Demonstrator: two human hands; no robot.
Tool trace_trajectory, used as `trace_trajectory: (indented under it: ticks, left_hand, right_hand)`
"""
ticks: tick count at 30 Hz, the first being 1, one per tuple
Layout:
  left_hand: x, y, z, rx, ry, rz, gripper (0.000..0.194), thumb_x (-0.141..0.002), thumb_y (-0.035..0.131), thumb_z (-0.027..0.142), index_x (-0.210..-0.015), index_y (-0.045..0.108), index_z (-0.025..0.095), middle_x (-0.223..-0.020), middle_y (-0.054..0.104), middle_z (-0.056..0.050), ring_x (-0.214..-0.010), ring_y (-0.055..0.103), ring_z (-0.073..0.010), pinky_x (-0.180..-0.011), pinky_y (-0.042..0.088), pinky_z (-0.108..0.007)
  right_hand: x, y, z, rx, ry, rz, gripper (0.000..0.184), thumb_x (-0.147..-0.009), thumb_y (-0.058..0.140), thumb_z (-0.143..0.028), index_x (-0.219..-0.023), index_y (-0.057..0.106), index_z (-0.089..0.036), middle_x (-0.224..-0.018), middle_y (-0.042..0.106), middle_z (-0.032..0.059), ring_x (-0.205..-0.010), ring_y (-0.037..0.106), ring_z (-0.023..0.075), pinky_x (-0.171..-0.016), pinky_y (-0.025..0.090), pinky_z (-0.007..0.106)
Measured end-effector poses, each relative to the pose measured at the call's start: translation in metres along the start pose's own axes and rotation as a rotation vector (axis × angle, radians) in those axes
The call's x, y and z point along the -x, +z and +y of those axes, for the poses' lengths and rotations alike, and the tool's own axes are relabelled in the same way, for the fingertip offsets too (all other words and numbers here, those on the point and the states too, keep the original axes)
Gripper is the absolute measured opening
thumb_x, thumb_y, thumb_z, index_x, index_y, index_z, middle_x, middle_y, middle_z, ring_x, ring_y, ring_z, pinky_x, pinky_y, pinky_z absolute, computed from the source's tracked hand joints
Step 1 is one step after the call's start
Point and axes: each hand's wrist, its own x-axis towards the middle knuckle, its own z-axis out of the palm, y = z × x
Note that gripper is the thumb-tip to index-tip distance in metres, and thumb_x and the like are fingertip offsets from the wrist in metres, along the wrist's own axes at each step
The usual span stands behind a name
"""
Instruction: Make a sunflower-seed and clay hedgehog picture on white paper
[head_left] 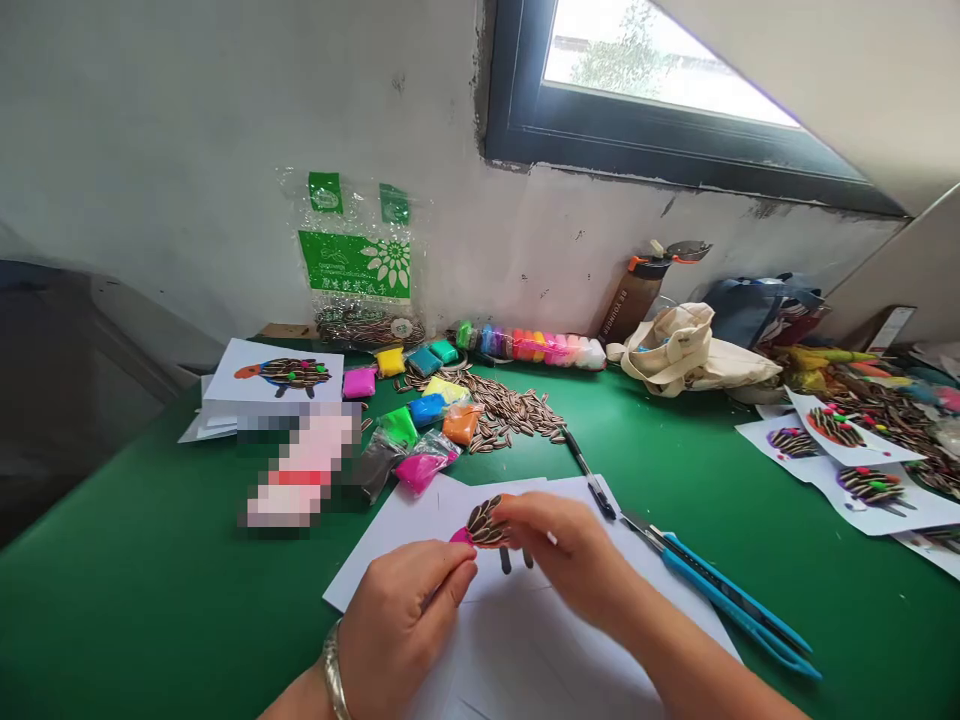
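Note:
A small clay figure, its body (486,522) covered in striped sunflower seeds, lies on white paper (517,640). It has a pink clay head (461,537) and dark legs (505,560). Thumb and forefinger of my left hand (409,605) are pressed together right at the pink head; whatever is between them is hidden. Over the right side of the seeded body bends my right hand (566,550), fingers curled down and touching the seeds. Its fingertips are partly hidden, so anything small in them cannot be made out.
Bagged clay packs (424,462) and a heap of sunflower seeds (517,400) lie beyond the paper. A black pen (589,470) and blue tweezers (727,590) are on the right. Finished turtle pictures (292,375) lie left; more cards (870,485) lie far right. A bottle (634,300) stands behind.

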Motion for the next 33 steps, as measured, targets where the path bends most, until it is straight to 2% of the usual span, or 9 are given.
trace_trajectory:
  ticks: [2, 4, 6, 10, 14, 22, 33]
  left_hand:
    - [0.000, 0.000, -0.005, -0.070, 0.066, 0.023, 0.020, -0.091, 0.047, 0.021, -0.104, 0.063, 0.023, -0.091, 0.070, -0.002, -0.081, 0.065, -0.0140, -0.074, 0.052, -0.024]
    - [0.000, 0.001, -0.011, -0.167, 0.133, 0.026, 0.023, -0.091, 0.048, 0.020, -0.110, 0.061, 0.021, -0.100, 0.070, -0.005, -0.091, 0.064, -0.0165, -0.082, 0.053, -0.029]
    - [-0.001, 0.004, -0.017, -0.278, 0.200, 0.011, 0.027, -0.090, 0.049, 0.020, -0.115, 0.059, 0.018, -0.110, 0.067, -0.008, -0.103, 0.061, -0.0205, -0.090, 0.051, -0.035]
    - [0.000, 0.011, -0.026, -0.463, 0.278, -0.076, 0.036, -0.088, 0.051, 0.025, -0.123, 0.055, 0.016, -0.125, 0.060, -0.010, -0.118, 0.052, -0.0284, -0.094, 0.048, -0.049]
    - [0.001, 0.013, -0.028, -0.513, 0.268, -0.129, 0.040, -0.088, 0.051, 0.027, -0.127, 0.053, 0.017, -0.129, 0.057, -0.010, -0.121, 0.050, -0.0291, -0.096, 0.047, -0.050]
    - [0.001, 0.018, -0.028, -0.512, 0.228, -0.147, 0.040, -0.087, 0.054, 0.031, -0.125, 0.055, 0.018, -0.128, 0.057, -0.010, -0.120, 0.049, -0.0322, -0.097, 0.044, -0.053]
    - [0.001, 0.018, -0.026, -0.534, 0.221, -0.171, 0.043, -0.086, 0.054, 0.030, -0.127, 0.054, 0.015, -0.128, 0.057, -0.010, -0.120, 0.049, -0.0327, -0.096, 0.044, -0.053]
  right_hand:
    - [-0.004, -0.009, 0.015, 0.067, 0.147, 0.142, 0.022, -0.086, 0.046, -0.013, -0.092, 0.065, -0.020, -0.085, 0.069, 0.0027, -0.076, 0.063, 0.0136, -0.070, 0.047, 0.024]
    - [-0.008, -0.014, 0.029, 0.151, 0.247, 0.203, 0.019, -0.084, 0.048, -0.013, -0.088, 0.066, -0.020, -0.085, 0.069, 0.0023, -0.078, 0.063, 0.0151, -0.070, 0.046, 0.025]
    - [-0.011, -0.013, 0.037, 0.224, 0.276, 0.186, 0.018, -0.083, 0.048, -0.014, -0.085, 0.065, -0.020, -0.083, 0.069, 0.0017, -0.078, 0.062, 0.0157, -0.070, 0.045, 0.025]
    - [-0.013, -0.003, 0.041, 0.359, 0.217, 0.117, 0.021, -0.083, 0.046, -0.013, -0.084, 0.066, -0.020, -0.083, 0.067, 0.0028, -0.080, 0.059, 0.0166, -0.072, 0.043, 0.027]
    - [-0.014, 0.002, 0.040, 0.455, 0.190, 0.097, 0.021, -0.082, 0.048, -0.012, -0.083, 0.067, -0.019, -0.079, 0.065, 0.0040, -0.079, 0.056, 0.0175, -0.071, 0.040, 0.027]
    - [-0.019, 0.004, 0.034, 0.516, 0.253, 0.080, 0.022, -0.077, 0.050, -0.010, -0.078, 0.069, -0.019, -0.076, 0.065, 0.0033, -0.076, 0.055, 0.0169, -0.069, 0.037, 0.026]
    - [-0.024, 0.007, 0.032, 0.486, 0.272, 0.107, 0.021, -0.079, 0.048, -0.011, -0.082, 0.068, -0.018, -0.077, 0.066, 0.0031, -0.075, 0.056, 0.0164, -0.067, 0.038, 0.025]
